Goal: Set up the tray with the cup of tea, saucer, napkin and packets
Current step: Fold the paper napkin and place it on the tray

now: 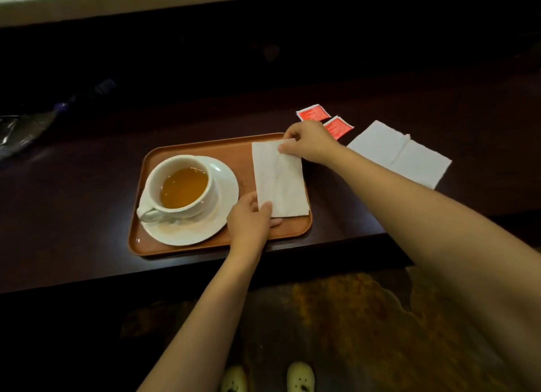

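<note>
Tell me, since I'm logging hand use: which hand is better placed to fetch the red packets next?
The right hand, probably. It pinches the napkin's far corner right beside the two red packets, which lie off the tray on the table. The left hand is at the near corner, farther away.

Two napkins (279,178) (401,153) — seemingly two packets (312,112) (338,127).

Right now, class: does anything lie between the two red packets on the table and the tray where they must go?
Only the right hand, which covers part of the nearer packet while holding the napkin at the tray's far right corner. The farther packet lies clear. The bare tabletop between holds nothing else.
</note>
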The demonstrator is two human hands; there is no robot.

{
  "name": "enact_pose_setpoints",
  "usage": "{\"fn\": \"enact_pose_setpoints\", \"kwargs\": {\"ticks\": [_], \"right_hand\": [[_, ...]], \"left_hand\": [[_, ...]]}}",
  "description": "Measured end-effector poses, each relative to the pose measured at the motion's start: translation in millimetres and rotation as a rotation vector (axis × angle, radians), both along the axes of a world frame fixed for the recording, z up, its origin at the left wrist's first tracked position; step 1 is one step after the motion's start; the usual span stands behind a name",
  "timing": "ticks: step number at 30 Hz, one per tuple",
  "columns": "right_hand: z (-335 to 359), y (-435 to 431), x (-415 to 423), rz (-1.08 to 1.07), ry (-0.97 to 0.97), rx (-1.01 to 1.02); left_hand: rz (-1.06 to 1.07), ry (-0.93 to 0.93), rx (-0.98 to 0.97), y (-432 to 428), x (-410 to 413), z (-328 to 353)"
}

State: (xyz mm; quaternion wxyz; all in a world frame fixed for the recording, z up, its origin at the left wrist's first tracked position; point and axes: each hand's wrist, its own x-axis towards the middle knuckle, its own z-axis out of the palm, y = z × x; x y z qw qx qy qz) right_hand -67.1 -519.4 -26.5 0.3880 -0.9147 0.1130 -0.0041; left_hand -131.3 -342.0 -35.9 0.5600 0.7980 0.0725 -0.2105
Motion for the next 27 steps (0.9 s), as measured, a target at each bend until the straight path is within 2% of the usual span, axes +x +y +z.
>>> {"fn": "enact_pose_setpoints", "kwargs": {"ticks": [7,11,14,20,24,27], "right_hand": [[-20,16,26,-0.099,-0.046,-0.102],[-27,20,25,-0.105,-0.088,-0.253],[-23,15,21,-0.117,-0.151,-0.240],[-2,-16,0,-0.101,-0.066,-0.248],[15,-48,-36,-0.028,0.078,-0.336],[22,-78,-73,-0.038,0.116,-0.362]], "left_hand": [[-0.047,-0.156,0.115,3,6,0],[-0.234,-0.267,0.378,12,6,12],[-0.257,-0.358,0.502,17,4,23],[-0.302,-0.435,0.531,5,5,40],[-0.462,-0.511,0.535,-23,-1,52],[-0.591,-0.637,0.541,-54,-6,63]]}}
